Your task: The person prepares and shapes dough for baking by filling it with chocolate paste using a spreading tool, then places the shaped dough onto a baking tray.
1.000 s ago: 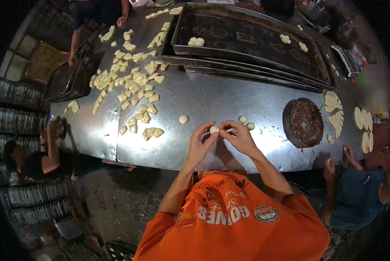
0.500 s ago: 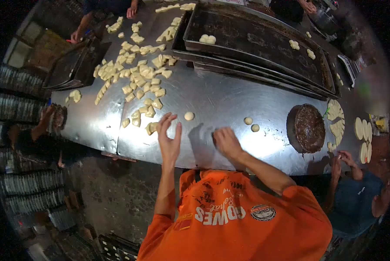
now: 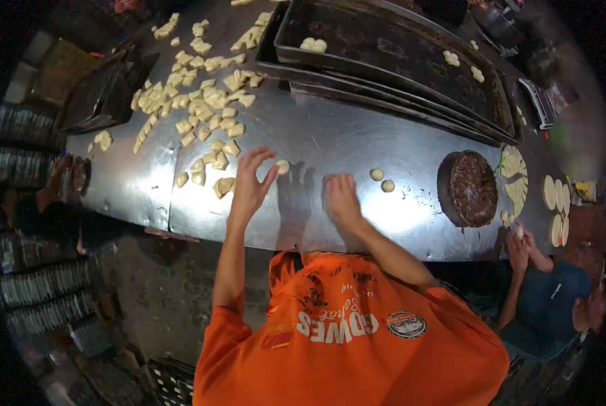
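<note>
Has brought the left hand (image 3: 252, 186) closer to a small dough ball (image 3: 282, 166) than half a second ago, and slid the right hand (image 3: 341, 196) a little toward 12 o'clock across the steel table (image 3: 384, 145). Holds the left hand raised above the metal, all fingers spread wide and gripping nothing, with the ball on the steel at 2 o'clock of the palm, just beside the nearest fingertip; contact with the dough too fine to judge. Presses the right hand palm down on the table, fingers bent together against the surface; cannot tell of any grip or any dough beneath the palm. Works with two more dough balls (image 3: 377, 174) at 2 o'clock of the right hand, near but apart from it, and a round dark pan of brown paste (image 3: 470, 188) at 3 o'clock, well apart. Faces a scatter of cut dough pieces (image 3: 208, 101) at 11 o'clock of the left hand and stacked dark baking trays (image 3: 384, 68) at 12 o'clock, a few dough lumps in the top one. Shares the table with another person, hands (image 3: 519, 237) at 4 o'clock by the edge, just below flattened dough discs (image 3: 516, 172).
</note>
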`<state>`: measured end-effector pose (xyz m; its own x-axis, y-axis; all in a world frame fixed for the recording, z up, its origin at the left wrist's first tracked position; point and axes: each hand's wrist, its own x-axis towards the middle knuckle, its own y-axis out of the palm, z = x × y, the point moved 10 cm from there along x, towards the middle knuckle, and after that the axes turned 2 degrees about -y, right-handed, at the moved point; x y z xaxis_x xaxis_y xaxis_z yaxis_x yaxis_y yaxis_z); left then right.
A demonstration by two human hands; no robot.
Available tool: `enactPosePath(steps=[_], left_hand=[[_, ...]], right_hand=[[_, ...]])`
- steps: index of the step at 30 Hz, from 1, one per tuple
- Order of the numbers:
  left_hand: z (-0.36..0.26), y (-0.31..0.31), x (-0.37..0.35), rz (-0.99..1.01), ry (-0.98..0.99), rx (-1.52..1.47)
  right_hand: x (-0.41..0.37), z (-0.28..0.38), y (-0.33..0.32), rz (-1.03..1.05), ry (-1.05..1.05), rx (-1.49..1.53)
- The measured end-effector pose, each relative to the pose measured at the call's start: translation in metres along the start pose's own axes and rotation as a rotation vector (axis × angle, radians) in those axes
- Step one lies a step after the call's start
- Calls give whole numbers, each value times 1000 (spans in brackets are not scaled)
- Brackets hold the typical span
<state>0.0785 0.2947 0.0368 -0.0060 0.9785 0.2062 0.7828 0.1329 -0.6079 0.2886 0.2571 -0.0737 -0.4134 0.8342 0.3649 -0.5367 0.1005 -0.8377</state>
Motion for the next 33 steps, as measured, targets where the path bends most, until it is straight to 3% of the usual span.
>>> enactPosePath(steps=[2,4,6,8,10,11,15,16,18,20,21,22,24,26,28,30,33], left_hand=[[6,4,8,47,-94,-168],[3,-8,18,2,7,-71],[-8,-6,29,63,47,-24],[-6,9,26,135,73,15],[9,49,21,290,206,170],[25,68,14,369,251,157],[51,83,1,400,254,177],[64,78,4,332,166,147],[70,77,-2,279,76,115],[93,74,-7,77,-346,-407],[79,80,-6,69,-324,-525],[54,87,-9,94,-419,-719],[27,110,-16,183,-508,-848],[-7,130,-22,214,-569,-976],[-26,156,-26,284,-492,-1041],[-59,159,-25,338,-405,-915],[-82,163,-25,346,-246,-933]], right_hand=[[-8,15,3,38,-42,-58],[-29,14,-16,-8,-19,243],[-28,-9,-15,43,-133,-72],[2,-37,-37,-89,153,37],[7,-32,-21,-73,197,64],[-4,-35,6,123,255,63],[-41,-12,-47,-63,249,238],[-48,-17,-56,-63,264,236],[-70,-55,-67,-72,642,515],[-74,-79,-94,-203,636,362],[-76,-95,-97,-225,664,315],[-70,-99,-103,-125,603,81],[-54,-94,-120,-140,557,-112],[-32,-83,-122,-150,601,235],[-11,-53,-104,12,786,1065],[1,-35,-104,-6,756,1357],[1,-34,-118,-26,739,1299]])
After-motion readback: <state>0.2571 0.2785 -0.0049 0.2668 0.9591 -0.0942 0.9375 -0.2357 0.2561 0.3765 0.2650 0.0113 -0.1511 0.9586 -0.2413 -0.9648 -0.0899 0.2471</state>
